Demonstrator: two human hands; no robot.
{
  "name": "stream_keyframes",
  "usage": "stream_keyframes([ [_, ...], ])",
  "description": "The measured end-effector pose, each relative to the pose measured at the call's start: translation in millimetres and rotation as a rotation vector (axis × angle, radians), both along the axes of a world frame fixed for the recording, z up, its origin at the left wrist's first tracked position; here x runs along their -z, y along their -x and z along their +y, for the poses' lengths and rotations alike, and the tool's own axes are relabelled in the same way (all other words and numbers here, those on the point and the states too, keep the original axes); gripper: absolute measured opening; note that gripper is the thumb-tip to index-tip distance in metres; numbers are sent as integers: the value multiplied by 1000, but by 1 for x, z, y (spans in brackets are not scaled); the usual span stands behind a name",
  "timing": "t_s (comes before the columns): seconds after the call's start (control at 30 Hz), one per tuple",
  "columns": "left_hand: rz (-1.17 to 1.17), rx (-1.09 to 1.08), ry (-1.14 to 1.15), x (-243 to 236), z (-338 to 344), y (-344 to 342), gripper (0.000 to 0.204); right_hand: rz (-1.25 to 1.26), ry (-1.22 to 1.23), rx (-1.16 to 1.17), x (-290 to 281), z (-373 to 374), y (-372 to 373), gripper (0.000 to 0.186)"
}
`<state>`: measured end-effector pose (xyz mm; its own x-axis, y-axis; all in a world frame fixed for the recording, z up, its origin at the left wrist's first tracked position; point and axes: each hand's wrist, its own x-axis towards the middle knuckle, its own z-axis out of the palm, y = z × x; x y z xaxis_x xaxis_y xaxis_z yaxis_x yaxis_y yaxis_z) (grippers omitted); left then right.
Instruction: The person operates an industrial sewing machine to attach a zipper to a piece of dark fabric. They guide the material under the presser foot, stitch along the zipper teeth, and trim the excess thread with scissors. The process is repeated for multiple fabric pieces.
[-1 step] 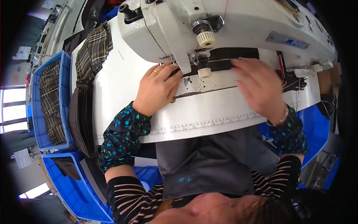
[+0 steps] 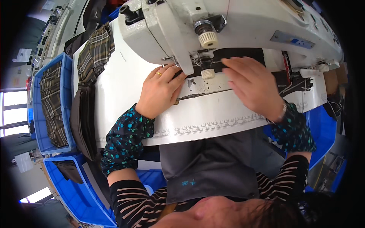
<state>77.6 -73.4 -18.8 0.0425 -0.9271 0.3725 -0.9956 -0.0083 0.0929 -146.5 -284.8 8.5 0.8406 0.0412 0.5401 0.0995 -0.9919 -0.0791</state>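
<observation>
At the white sewing machine [image 2: 159, 38], my left hand [image 2: 159, 91] lies with fingers extended on dark fabric beside the needle area. A ring shows on one finger, and the machine head partly hides the fingertips. My right hand [image 2: 254, 85] reaches over the dark fabric [image 2: 243, 54] just right of the lower cream dial [image 2: 208, 73]. Its fingers are stretched out and the thumb stands apart from them. I see nothing held in it, and whether its fingertips touch the fabric cannot be made out.
Folded dark pieces [image 2: 81, 119] and plaid fabric [image 2: 97, 49] lie along the white table's [image 2: 213, 110] left side. A blue bin [image 2: 68, 98] there holds plaid pieces; another blue bin [image 2: 81, 197] stands nearer. Black-and-red snips [image 2: 286, 66] and dark scraps [image 2: 294, 83] lie right.
My right hand has shifted left toward the machine's lower dial, uncovering more of the dark scraps behind it. My left hand has stayed in place.
</observation>
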Motion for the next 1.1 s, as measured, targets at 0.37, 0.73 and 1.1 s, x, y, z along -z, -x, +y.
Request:
stream_keyframes([
  [0.37,-21,4,-57,-4,-2,4,34,125,14,-36,37,5,-58,30],
  [0.73,-21,3,-60,-5,-2,1,38,158,-48,-36,37,7,-61,25],
  [1.1,-21,4,-39,-4,-5,2,40,192,-36,-40,38,4,-62,26],
])
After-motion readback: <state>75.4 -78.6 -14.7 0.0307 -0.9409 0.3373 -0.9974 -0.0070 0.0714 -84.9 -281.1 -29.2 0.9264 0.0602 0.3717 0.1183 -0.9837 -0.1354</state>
